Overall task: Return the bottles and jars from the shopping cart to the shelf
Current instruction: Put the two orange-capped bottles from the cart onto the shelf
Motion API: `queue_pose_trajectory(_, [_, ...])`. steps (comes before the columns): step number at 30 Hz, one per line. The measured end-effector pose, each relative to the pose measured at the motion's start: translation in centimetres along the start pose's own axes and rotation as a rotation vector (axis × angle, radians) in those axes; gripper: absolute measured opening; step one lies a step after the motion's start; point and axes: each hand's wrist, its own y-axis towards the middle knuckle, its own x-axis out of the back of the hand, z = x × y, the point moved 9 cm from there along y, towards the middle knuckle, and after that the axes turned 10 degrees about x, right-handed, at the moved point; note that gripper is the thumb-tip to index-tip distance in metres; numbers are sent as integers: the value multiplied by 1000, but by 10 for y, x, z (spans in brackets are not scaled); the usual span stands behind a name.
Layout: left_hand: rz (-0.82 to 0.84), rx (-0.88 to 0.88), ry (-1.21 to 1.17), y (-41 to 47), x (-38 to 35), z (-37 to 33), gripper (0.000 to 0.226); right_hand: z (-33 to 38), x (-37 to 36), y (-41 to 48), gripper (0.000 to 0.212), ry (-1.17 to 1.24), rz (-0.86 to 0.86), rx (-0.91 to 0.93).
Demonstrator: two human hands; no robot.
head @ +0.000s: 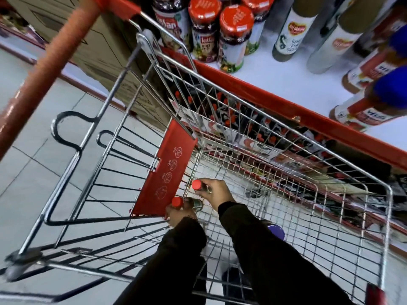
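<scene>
Shelf (pixel 293 84): white deck w/ red front edge, runs diagonally top centre to right edge. Stocked w/ red-lidded jars (pixel 234 38) at upper centre, tall pale bottles (pixel 290 34) beside them, blue-capped bottles (pixel 374 106) at far right. A lower tier of goods shows through the cart wire.

Cart (pixel 363 186): wire basket, parked just beside the shelf front. Red handle bar (pixel 55 69) crosses upper left. Red plastic flap (pixel 165 168) w/ white symbols sits on the fold-down seat frame, inside the near end of the basket.

Arms: both in black sleeves, reaching down into the basket from bottom centre.

Left hand (pixel 179 213): closed around a red-capped bottle (pixel 177 202), low in the basket, just beside the red flap. Bottle body mostly hidden by fingers.

Right hand (pixel 214 191): closed around a second red-capped bottle (pixel 196 185), cap pointing left, slightly farther in than the left hand. Body also mostly hidden.

Between the hands: a dark round-ended item (pixel 197 204), type cannot be told.

Purple cap (pixel 276 231) visible on the basket floor, right of the right forearm; rest of that item hidden.
</scene>
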Motion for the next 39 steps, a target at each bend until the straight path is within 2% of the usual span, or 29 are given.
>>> queue_pose_trajectory(4, [10,-126,117,-27,17,-22,50,9,37,-35,42,84,-129,-66])
queue_pose_trajectory(11, [103,-487,237,-102,46,-59,34,56,107,-96,45,95,-311,-82])
queue_pose_trajectory(16, [247,-722,180,-157,75,-88,19,98,155,-138,50,78,-462,-52])
queue_pose_trajectory(22, [448,-1018,71,-220,91,-138,24,143,210,-174,49,15,-641,25])
queue_pose_trajectory(28, [576,-1162,-21,-275,90,-196,30,182,262,-194,34,37,-844,125])
queue_pose_trajectory(31, [639,-1228,-62,-307,86,-229,24,198,289,-194,32,87,-938,156])
queue_pose_trajectory(35, [670,-1306,-61,-341,68,-274,26,218,321,-183,15,88,-1017,184])
queue_pose_trajectory(39, [662,-1336,-55,-360,47,-306,23,217,343,-162,24,81,-1054,138])
